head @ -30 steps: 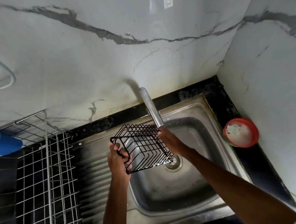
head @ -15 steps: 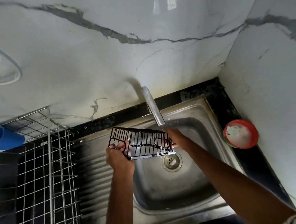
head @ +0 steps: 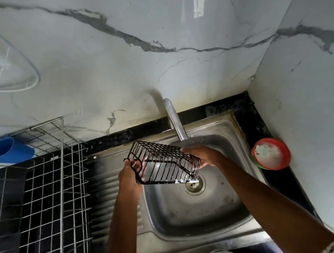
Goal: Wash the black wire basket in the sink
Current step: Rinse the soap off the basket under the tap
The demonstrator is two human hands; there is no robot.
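The basket [head: 164, 162] was held up in the air over the sink [head: 198, 219], right under the mouth of the tap [head: 174, 121] and just above the drain [head: 194, 184], not touching the basin. It sat in pretty much the same spot as half a second before, but it had been rolled again. A second ago its wire grid faced the camera, then it went nearly flat and edge-on. Now it was tipped so the far long side stood higher and the near rail hung lowest. That near rail had white suds along it, mostly toward the right corner.

The left hand [head: 129, 173] had the left end, fingers curled round the wire at the corner, about where it gripped before but a touch higher in the picture. The right hand [head: 201, 155] held the right end, with its fingers partly behind the wires so the exact hold was hard to make out, though they looked wrapped round that end. It had slid a little to the right compared with a second ago.

Whether water was running couldn't be told from this view.

Everything else stayed put: the red dish [head: 270, 153] with white stuff in it on the black counter right of the sink, the wire rack [head: 47, 184] on the left, and a blue thing [head: 7, 150] resting on the rack's top.
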